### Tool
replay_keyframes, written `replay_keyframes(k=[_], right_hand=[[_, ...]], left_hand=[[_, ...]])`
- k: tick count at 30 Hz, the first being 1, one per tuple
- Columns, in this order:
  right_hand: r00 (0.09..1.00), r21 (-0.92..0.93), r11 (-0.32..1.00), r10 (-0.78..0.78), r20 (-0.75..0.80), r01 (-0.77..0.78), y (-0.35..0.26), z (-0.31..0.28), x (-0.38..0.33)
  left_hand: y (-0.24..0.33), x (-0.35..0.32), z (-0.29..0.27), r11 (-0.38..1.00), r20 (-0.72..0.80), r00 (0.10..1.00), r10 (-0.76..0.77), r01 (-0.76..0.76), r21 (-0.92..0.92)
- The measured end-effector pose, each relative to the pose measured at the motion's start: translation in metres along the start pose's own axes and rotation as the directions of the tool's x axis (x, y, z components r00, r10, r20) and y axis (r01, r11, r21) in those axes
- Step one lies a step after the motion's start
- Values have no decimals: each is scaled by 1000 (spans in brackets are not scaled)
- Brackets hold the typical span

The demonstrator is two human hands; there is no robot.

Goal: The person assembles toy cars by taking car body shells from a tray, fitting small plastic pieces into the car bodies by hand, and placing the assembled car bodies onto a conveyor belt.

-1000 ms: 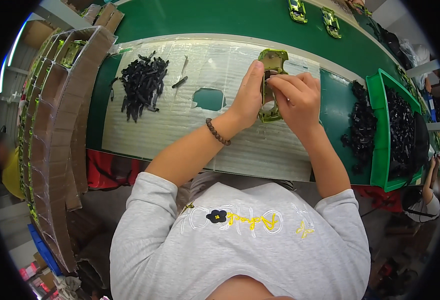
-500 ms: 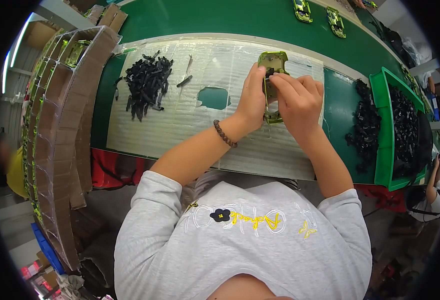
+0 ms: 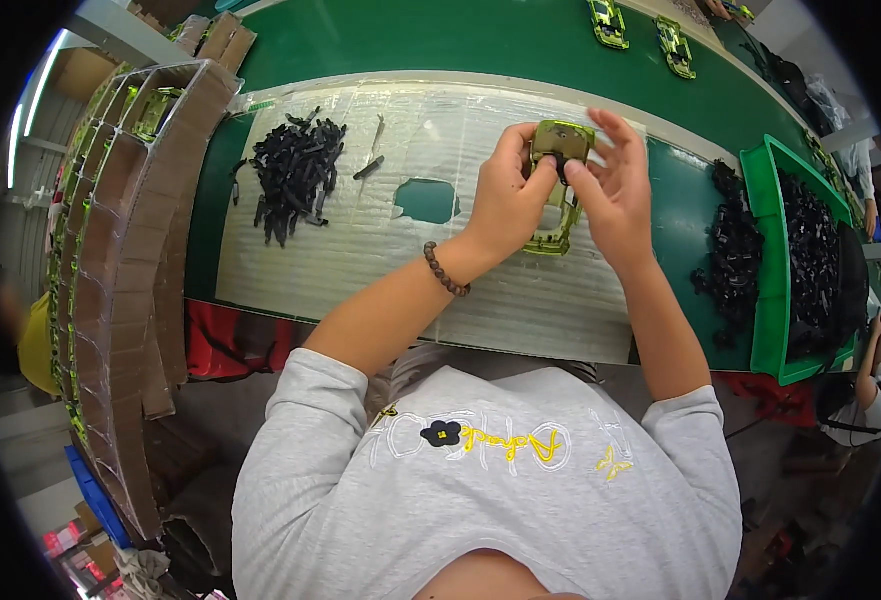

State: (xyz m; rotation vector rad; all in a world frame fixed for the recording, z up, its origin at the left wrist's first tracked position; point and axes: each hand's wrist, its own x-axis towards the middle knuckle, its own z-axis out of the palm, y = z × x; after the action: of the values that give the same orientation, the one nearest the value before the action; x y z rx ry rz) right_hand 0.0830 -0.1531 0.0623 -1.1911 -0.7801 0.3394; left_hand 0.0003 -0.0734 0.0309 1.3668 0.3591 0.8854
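Observation:
My left hand (image 3: 510, 195) is closed around the left side of a shiny yellow-green toy car body shell (image 3: 553, 240), held above the pale mat (image 3: 361, 260). A small black part (image 3: 562, 168) sits in the upper middle of the shell, partly covered by my thumbs. Against it presses the thumb of my right hand (image 3: 616, 195), whose other fingers curve past the shell's right edge, slightly blurred. To the left on the mat lies a heap of narrow black plastic pieces (image 3: 296, 170), with a single black piece (image 3: 370, 168) apart from it.
At right, a green bin (image 3: 771, 270) holds many black parts, beside a loose pile of black parts (image 3: 731, 250). A divided cardboard box (image 3: 121, 250) with green shells stands at left. Two green toy cars (image 3: 674, 47) lie on the far green surface. Other people are at both sides.
The shell has shifted slightly right and down and turned more face-up. My right hand has gone from fingertips on the black part to pressing with the thumb, fingers spread outward.

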Motion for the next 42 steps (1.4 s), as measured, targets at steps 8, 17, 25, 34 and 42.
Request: replay_keyframes(k=[8, 17, 25, 34, 42], right_hand=[[964, -90, 978, 201, 172, -188, 7, -16, 3], [969, -50, 977, 213, 129, -208, 14, -21, 5], [987, -331, 942, 106, 123, -59, 11, 0, 3], [396, -354, 542, 43, 917, 762, 23, 141, 45], [208, -313, 258, 364, 908, 914, 37, 160, 39]], left_hand=[[1, -4, 10, 1000, -35, 999, 22, -23, -16], [-5, -3, 5, 986, 31, 995, -98, 101, -134], [-5, -4, 1, 995, -41, 995, -93, 91, -35], [-52, 10, -9, 999, 33, 998, 44, -43, -15], [-49, 12, -31, 889, 175, 982, 73, -144, 435]])
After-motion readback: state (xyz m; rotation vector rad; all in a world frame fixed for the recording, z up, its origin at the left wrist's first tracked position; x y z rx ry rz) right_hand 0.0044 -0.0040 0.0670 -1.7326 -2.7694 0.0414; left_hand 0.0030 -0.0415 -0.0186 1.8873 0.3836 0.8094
